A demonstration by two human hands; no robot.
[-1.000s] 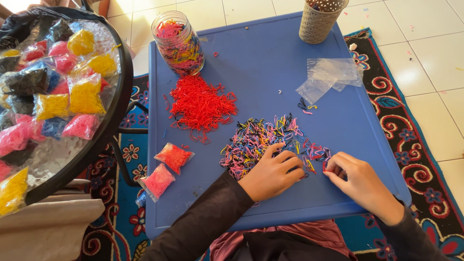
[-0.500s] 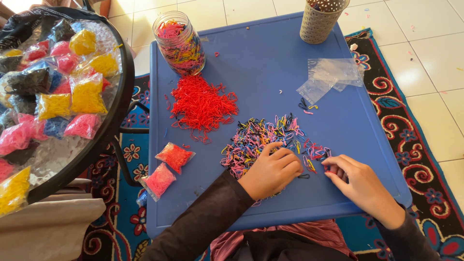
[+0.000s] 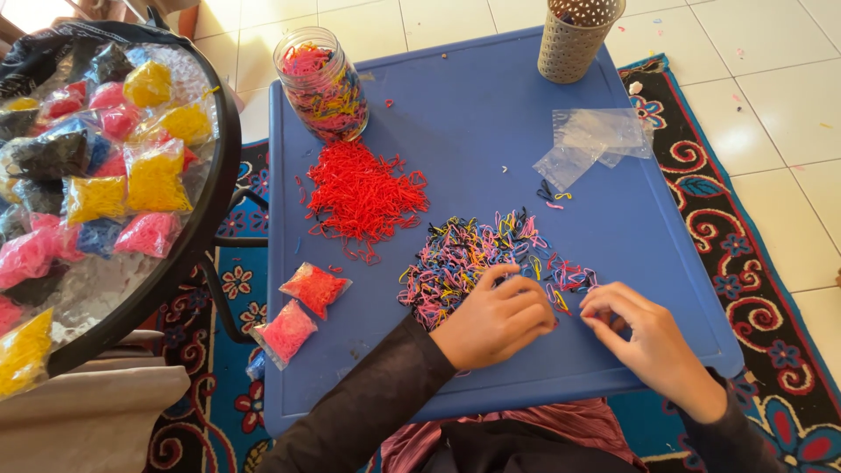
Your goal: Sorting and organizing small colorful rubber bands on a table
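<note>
Both hands are down on the blue tray table (image 3: 491, 105), right at the near edge of the mixed-colour pile of tiny elastic bands (image 3: 469, 254). The left hand (image 3: 495, 320) rests knuckles-up on the pile's lower edge, fingers curled together and tips buried among the bands; whether anything is pinched under there, I cannot tell. The right hand (image 3: 644, 337) sits just beside a small scatter of bands (image 3: 574, 278), fingertips drawn close as if nipping at something, but its hold is hidden too.

These bands look featherlight, soft and springy, prone to tangling and clinging in clumps, so I'd judge a fingertip pinch on a single loop the way to lift one, teasing it free of its neighbours.

Further up lies a sorted heap of red bands (image 3: 363, 193), apart from the mixed pile. A glass jar (image 3: 321, 83) packed with bands stands at the far left corner, a perforated cup (image 3: 576, 37) at the far edge, empty clear bags (image 3: 596, 140) to the right. Two filled little bags (image 3: 300, 311) lie near the left edge. A round basket of filled packets (image 3: 96, 175) sits off to the left.
</note>
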